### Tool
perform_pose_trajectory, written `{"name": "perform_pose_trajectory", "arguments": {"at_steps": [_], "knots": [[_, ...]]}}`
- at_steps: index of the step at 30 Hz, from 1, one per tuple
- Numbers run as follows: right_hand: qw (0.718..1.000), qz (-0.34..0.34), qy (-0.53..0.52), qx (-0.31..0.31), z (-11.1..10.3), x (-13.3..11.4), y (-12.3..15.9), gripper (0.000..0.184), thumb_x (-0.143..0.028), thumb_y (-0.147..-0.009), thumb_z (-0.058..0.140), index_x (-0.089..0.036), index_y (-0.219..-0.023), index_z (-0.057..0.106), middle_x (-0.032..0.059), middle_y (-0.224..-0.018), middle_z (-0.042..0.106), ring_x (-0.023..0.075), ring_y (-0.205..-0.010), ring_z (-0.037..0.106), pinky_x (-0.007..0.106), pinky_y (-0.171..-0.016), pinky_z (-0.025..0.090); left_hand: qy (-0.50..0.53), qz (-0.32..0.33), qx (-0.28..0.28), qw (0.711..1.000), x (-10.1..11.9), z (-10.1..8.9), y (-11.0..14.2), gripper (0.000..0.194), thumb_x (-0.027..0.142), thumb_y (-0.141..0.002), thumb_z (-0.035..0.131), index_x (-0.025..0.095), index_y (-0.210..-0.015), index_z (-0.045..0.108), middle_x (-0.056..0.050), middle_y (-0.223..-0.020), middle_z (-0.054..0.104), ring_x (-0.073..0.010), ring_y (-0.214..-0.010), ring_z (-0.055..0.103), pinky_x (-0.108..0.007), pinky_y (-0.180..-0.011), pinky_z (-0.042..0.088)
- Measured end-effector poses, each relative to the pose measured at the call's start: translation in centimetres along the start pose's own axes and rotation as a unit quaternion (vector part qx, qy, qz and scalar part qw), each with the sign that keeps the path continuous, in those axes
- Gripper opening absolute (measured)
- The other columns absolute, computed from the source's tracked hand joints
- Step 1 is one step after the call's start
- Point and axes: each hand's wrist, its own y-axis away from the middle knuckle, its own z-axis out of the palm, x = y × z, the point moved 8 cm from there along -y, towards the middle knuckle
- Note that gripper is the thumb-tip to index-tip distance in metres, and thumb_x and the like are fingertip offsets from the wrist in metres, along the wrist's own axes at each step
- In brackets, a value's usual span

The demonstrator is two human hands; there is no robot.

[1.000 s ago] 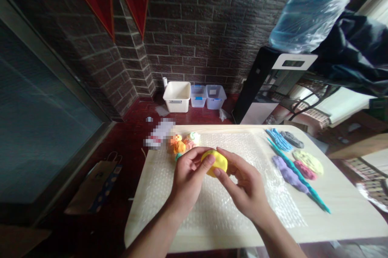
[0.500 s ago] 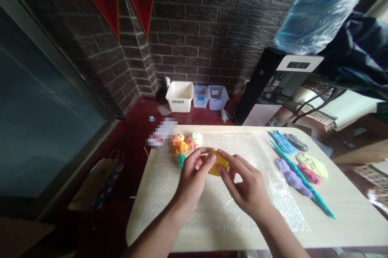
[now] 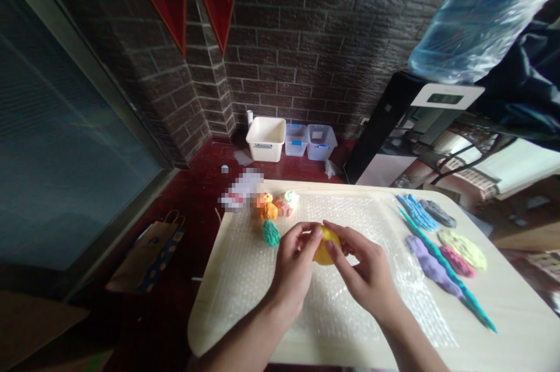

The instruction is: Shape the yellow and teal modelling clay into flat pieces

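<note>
Between both hands is a flattened, rounded piece of yellow modelling clay [image 3: 327, 248], held above the bubble wrap [image 3: 245, 296]. My left hand [image 3: 297, 261] pinches its left edge, thumb on the near face. From the other side my right hand [image 3: 363, 261] grips it with thumb and fingers. The backs of the fingertips are partly hidden behind the clay. A green clay lump [image 3: 271, 233] lies on the wrap just left of my left hand. Behind it sit orange clay lumps [image 3: 268, 209], a pink one [image 3: 285, 207] and a whitish one [image 3: 290, 199].
On the table's [image 3: 516, 308] right lie a long teal clay roll [image 3: 448, 270] and purple [image 3: 431, 264], red [image 3: 457, 261], pale yellow [image 3: 464, 246], blue [image 3: 417, 211] and grey [image 3: 437, 213] clay. Plastic bins [image 3: 266, 141] and a water dispenser [image 3: 394, 121] stand beyond the table.
The whole scene has shifted right in view as the camera turned left. The yellow clay is tilted differently between my fingers, and the green lump shows more fully beside my left hand.
</note>
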Motion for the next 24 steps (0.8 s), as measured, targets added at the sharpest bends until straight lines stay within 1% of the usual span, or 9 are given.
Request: {"name": "perform_pose_trajectory", "arguments": {"at_steps": [2,3,5,7,11,15,17,20,24], "knots": [[0.999,0.020,-0.018,-0.023,0.7,0.6,0.0,0.033,-0.034,-0.105,0.062,-0.022,-0.135,0.072,0.0082,-0.100,0.075,0.0184,-0.078,0.069,0.028,-0.062,0.058,0.005,-0.002,0.017,1.000,-0.6,-0.3,0.1,0.030,0.047,-0.088,0.080,0.019,-0.100,0.076,-0.007,-0.101,0.077,-0.0188,-0.091,0.069,-0.028,-0.082,0.052],[0.999,0.030,-0.028,-0.024,0.9,0.9,0.1,0.035,-0.035,-0.105,0.062,-0.021,-0.135,0.071,0.0087,-0.100,0.075,0.0182,-0.077,0.069,0.027,-0.059,0.058,0.009,-0.001,0.021,1.000,-0.7,-0.4,0.0,0.030,0.047,-0.089,0.080,0.019,-0.101,0.076,-0.007,-0.101,0.077,-0.0186,-0.091,0.069,-0.028,-0.083,0.051],[0.998,0.050,-0.047,-0.007,1.0,1.4,0.2,0.039,-0.038,-0.105,0.063,-0.020,-0.138,0.069,0.0082,-0.096,0.073,0.0175,-0.072,0.066,0.024,-0.051,0.054,0.019,0.004,0.023,1.000,-0.9,-0.5,0.0,0.030,0.047,-0.090,0.080,0.020,-0.103,0.076,-0.006,-0.102,0.077,-0.0184,-0.092,0.069,-0.028,-0.084,0.051],[0.995,0.069,-0.065,0.008,1.1,1.9,0.3,0.042,-0.040,-0.103,0.065,-0.020,-0.140,0.068,0.0068,-0.091,0.071,0.0166,-0.069,0.064,0.022,-0.046,0.051,0.027,0.010,0.022,0.999,-0.9,-0.6,-0.1,0.030,0.047,-0.091,0.078,0.020,-0.104,0.076,-0.006,-0.102,0.077,-0.0183,-0.092,0.068,-0.028,-0.085,0.051],[0.992,0.095,-0.085,-0.017,1.7,2.5,0.6,0.039,-0.042,-0.103,0.067,-0.019,-0.135,0.071,0.0059,-0.089,0.071,0.0157,-0.068,0.063,0.022,-0.051,0.054,0.034,0.012,0.032,0.999,-1.2,-0.6,-0.1,0.032,0.048,-0.091,0.078,0.019,-0.103,0.075,-0.006,-0.100,0.077,-0.0180,-0.090,0.068,-0.028,-0.083,0.050],[0.991,0.104,-0.078,0.004,1.6,2.9,0.6,0.043,-0.044,-0.102,0.067,-0.019,-0.137,0.069,0.0050,-0.086,0.070,0.0164,-0.068,0.064,0.023,-0.050,0.054,0.048,0.006,0.044,0.998,-1.7,-0.7,-0.1,0.033,0.049,-0.090,0.079,0.019,-0.103,0.074,-0.007,-0.101,0.077,-0.0195,-0.093,0.070,-0.029,-0.084,0.051],[0.993,0.094,-0.068,0.001,1.7,2.9,0.4,0.042,-0.043,-0.103,0.067,-0.019,-0.136,0.070,0.0050,-0.087,0.070,0.0166,-0.070,0.065,0.024,-0.054,0.055,0.049,0.011,0.059,0.997,-1.9,-1.0,-0.1,0.033,0.049,-0.090,0.078,0.019,-0.102,0.074,-0.008,-0.102,0.077,-0.0208,-0.095,0.070,-0.030,-0.084,0.052],[0.998,0.056,-0.026,-0.014,2.0,2.3,0.1,0.036,-0.039,-0.104,0.065,-0.019,-0.132,0.073,0.0042,-0.085,0.069,0.0165,-0.070,0.066,0.026,-0.058,0.056,0.047,0.016,0.080,0.996,-2.1,-1.3,0.0,0.033,0.049,-0.090,0.077,0.018,-0.100,0.073,-0.009,-0.103,0.077,-0.0220,-0.095,0.071,-0.030,-0.084,0.053],[0.999,-0.014,0.039,0.034,1.4,0.8,0.1,0.035,-0.032,-0.106,0.062,-0.017,-0.136,0.072,0.0024,-0.080,0.064,0.0146,-0.064,0.062,0.025,-0.054,0.053,0.057,0.009,0.089,0.994,-2.2,-1.3,0.2,0.032,0.049,-0.089,0.078,0.019,-0.099,0.073,-0.008,-0.103,0.076,-0.0218,-0.094,0.070,-0.030,-0.082,0.053]]}}
